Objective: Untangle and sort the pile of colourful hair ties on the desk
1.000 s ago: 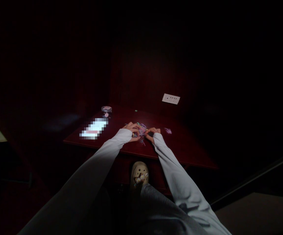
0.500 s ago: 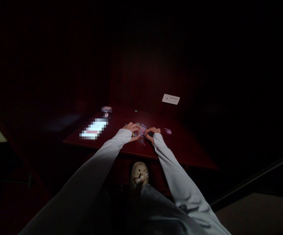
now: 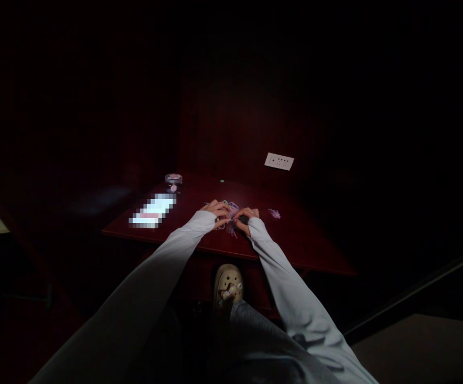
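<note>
Dark red table (image 3: 295,242), small clear jar (image 3: 173,184) toward the far left, bright pixelated rectangle (image 3: 153,210) in front of it, tiny green ring (image 3: 222,181) near the back, heap of small colourful pieces (image 3: 234,206) mid-table, little purple pile (image 3: 274,214) to its right

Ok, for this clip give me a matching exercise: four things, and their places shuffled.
1. lidded jar
2. white socket plate
3. colourful heap
4. small purple pile

A. between left hand and right hand
B. beyond the bright pixelated patch
C. right of the right hand
D. on the back wall

Pairs: 1-B; 2-D; 3-A; 4-C
</note>
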Tool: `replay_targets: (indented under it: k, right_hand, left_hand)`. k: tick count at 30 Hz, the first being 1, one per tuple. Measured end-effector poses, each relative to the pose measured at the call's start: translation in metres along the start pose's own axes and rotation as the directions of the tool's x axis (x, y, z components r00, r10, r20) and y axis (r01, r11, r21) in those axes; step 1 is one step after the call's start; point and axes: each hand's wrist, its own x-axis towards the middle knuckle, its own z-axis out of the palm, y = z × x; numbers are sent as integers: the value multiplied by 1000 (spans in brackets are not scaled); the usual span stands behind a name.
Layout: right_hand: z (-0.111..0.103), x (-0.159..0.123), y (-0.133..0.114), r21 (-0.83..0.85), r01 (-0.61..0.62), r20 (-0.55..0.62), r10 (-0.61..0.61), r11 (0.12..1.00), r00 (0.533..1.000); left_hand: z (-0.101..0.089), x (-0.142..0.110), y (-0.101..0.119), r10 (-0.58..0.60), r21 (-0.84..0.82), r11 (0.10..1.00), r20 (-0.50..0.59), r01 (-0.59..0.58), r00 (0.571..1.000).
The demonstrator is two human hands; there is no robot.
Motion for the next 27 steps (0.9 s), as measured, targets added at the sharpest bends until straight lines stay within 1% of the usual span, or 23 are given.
replay_targets:
  k: [5,7,13,15,17,20,23,25,27]
  right_hand:
    - [0,1,1,15,-84,-45,84,996,995]
    - [0,1,1,12,-101,-35,101,995,994]
    - [-2,-3,-3,5,-65,36,65,998,997]
    - [-2,-2,-3,10,-54,41,53,998,998]
    - [0,0,0,16,-65,20,64,998,998]
    - [3,7,10,26,-131,-58,132,991,990]
    - [-1,14,25,30,-220,-193,222,975,956]
    - [-12,16,37,-1,-286,-335,269,958,903]
    - [-29,13,51,-78,-372,-499,287,925,818]
  left_hand:
    - [-3,-1,1,-19,4,1000,12,19,1000]
    - [-5,-1,2,-20,3,1000,8,20,1000]
    - [-7,0,5,-16,-11,1000,-3,16,1000]
    - [-9,-1,6,-25,-16,1000,1,25,1000]
    - [-10,-2,9,-35,-22,999,-8,35,999]
    - [-11,-5,11,-57,-25,998,-52,56,997]
    - [-13,-7,11,-79,-29,997,-96,77,992]
    - [-15,-7,11,-86,-40,996,-112,82,990]
    - [-18,-7,11,-87,-50,995,-111,82,990]
